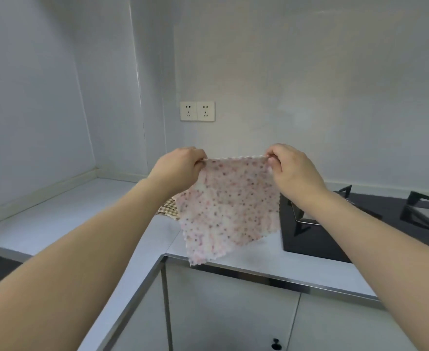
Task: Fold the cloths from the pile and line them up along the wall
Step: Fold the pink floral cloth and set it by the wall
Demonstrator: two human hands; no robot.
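Note:
A white cloth with pink and brown dots hangs spread out in the air above the countertop. My left hand pinches its top left corner and my right hand pinches its top right corner. The cloth's lower edge dangles past the counter's front edge. Behind it, a beige checked cloth lies on the counter, mostly hidden by the hanging cloth and my left wrist.
The grey L-shaped countertop runs along the left wall and back wall. A black gas hob with pan supports sits at the right. A double wall socket is on the back wall. Cabinet doors are below.

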